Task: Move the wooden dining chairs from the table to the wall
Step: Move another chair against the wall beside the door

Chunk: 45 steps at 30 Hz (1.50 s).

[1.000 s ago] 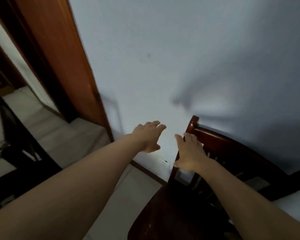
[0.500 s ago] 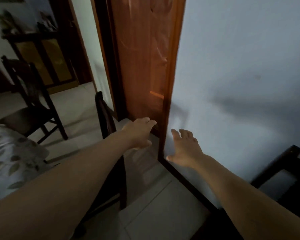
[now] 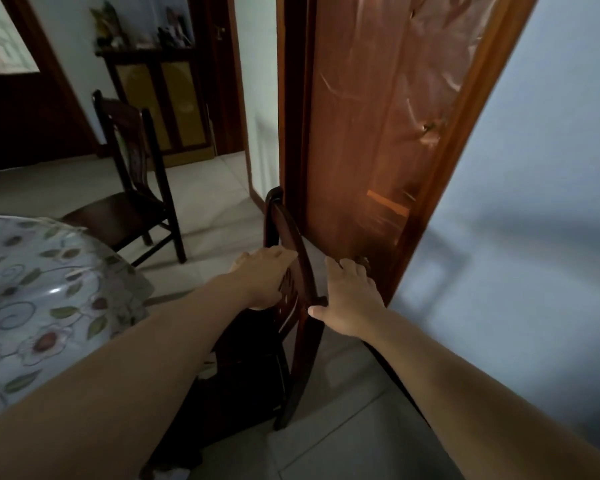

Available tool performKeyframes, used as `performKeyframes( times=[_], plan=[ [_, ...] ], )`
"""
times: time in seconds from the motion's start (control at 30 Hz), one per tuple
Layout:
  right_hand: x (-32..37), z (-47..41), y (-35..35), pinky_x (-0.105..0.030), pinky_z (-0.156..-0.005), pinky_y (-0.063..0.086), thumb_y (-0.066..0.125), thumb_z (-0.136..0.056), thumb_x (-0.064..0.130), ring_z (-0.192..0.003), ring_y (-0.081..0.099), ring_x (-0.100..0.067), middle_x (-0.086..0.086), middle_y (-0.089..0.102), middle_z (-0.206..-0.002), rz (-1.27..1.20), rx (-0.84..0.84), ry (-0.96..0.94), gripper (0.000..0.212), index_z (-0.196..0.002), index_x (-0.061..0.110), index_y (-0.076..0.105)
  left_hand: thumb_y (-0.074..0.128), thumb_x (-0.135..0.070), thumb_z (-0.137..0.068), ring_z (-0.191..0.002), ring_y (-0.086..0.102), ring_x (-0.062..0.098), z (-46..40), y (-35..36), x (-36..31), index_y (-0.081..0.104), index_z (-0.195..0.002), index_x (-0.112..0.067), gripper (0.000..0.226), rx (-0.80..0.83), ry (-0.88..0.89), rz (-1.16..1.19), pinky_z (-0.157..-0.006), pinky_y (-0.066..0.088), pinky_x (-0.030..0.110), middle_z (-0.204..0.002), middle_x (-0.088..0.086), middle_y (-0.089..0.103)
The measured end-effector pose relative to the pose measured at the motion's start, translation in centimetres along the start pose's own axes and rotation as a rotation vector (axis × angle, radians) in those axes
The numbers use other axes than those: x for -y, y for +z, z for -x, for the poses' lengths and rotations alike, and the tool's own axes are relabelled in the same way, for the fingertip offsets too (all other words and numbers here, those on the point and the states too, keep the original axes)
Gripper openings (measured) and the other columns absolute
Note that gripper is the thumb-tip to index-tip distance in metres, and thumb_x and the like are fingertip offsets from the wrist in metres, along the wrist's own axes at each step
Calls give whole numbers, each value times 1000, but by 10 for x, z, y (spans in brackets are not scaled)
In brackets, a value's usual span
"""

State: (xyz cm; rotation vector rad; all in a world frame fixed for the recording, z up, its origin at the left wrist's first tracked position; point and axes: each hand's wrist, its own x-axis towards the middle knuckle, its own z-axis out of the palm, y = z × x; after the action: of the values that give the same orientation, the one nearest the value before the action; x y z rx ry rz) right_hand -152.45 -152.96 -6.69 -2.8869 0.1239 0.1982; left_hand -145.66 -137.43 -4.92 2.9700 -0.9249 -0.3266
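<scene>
A single wide-angle camera sits on the person's head and faces forward and down along both outstretched forearms, so the left grip (image 3: 264, 277) and right grip (image 3: 350, 299) land near the middle of the frame, close to the lens. Just past them stands a chair (image 3: 291, 271) back, seen from above and behind, with the surface (image 3: 42, 282) cut off at the left edge. Farther off lie the door (image 3: 378, 133), the wall (image 3: 534, 202) at right, the floor (image 3: 326, 427) below, and a second chair (image 3: 132, 188) in the room behind.
</scene>
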Motion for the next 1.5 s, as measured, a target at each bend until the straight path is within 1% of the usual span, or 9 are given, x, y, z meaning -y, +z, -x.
performKeyframes(
  times=[0.17, 0.37, 0.47, 0.63, 0.8, 1.1, 1.2, 1.37, 1.5],
  plan=[
    [5, -65, 10, -46, -107, 31, 63, -79, 52, -134, 28, -35, -15, 29, -145, -32, 37, 6, 92, -146, 16, 12, 65, -16, -78, -135, 31, 26, -54, 4, 29, 16, -145, -25, 83, 15, -23, -60, -105, 31, 47, -150, 5, 29],
    [3, -113, 28, -44, -101, 36, 65, -80, 46, -131, 35, -34, -16, 34, -144, -74, 170, 56, 94, -148, 15, 8, 65, -12, -78, -141, 16, 27, -119, 18, 43, 10, -147, -25, 89, 36, 12, -162, -110, 22, 51, -156, 6, 11],
    [6, -129, 36, -33, -76, 43, 65, -82, 41, -115, 53, -27, -10, 51, -130, -119, 174, 99, 83, -144, 15, 15, 65, -14, -79, -142, 13, 27, -145, 23, 48, 12, -146, -24, 86, 16, 50, -301, -111, 15, 54, -156, 6, 13],
    [19, -144, 51, -20, -45, 28, 66, -84, 23, -97, 63, -21, -4, 61, -111, -181, 79, 225, 54, -127, 12, 35, 61, -12, -82, -143, 11, 24, -177, 31, 59, 28, -140, -24, 68, 11, 147, -415, -112, 9, 54, -154, 3, 20],
    [28, -143, 59, -26, -59, 40, 61, -88, 24, -84, 65, -18, 0, 64, -96, -218, -62, 290, 31, -112, 16, 43, 57, -14, -84, -129, 37, 22, -198, 33, 67, 47, -124, -21, 41, -68, 283, -454, -112, 11, 54, -129, 3, 52],
    [32, -107, 50, -22, -45, 25, 66, -85, 29, -64, 43, -14, 2, 47, -79, -131, -57, 316, 38, -113, 14, 45, 51, -15, -86, -93, 58, 24, -184, 27, 55, 65, -100, -22, 21, -191, 658, -657, -102, 29, 48, -90, -1, 64],
    [26, -82, 47, -21, -46, 30, 66, -85, 28, -60, 43, -12, 3, 46, -78, -109, -53, 342, 37, -112, 13, 45, 46, -14, -88, -89, 57, 22, -176, 24, 37, 66, -94, -20, 22, -230, 768, -625, -94, 31, 41, -87, -1, 63],
    [4, -47, 26, -29, -62, 45, 68, -83, 29, -76, 61, -18, -1, 61, -93, -69, -41, 391, 39, -112, 15, 46, 45, -12, -88, -91, 55, 21, -168, 12, -2, 64, -91, -20, 21, -272, 881, -514, -73, 29, 31, -90, -2, 62],
    [-28, -19, 4, -27, -54, 35, 67, -83, 27, -66, 50, -18, 3, 48, -77, 20, -34, 397, 41, -115, 15, 44, 52, -15, -85, -91, 56, 22, -165, -5, -42, 64, -92, -20, 15, -233, 919, -519, -72, 38, 32, -93, -1, 63]
  ],
)
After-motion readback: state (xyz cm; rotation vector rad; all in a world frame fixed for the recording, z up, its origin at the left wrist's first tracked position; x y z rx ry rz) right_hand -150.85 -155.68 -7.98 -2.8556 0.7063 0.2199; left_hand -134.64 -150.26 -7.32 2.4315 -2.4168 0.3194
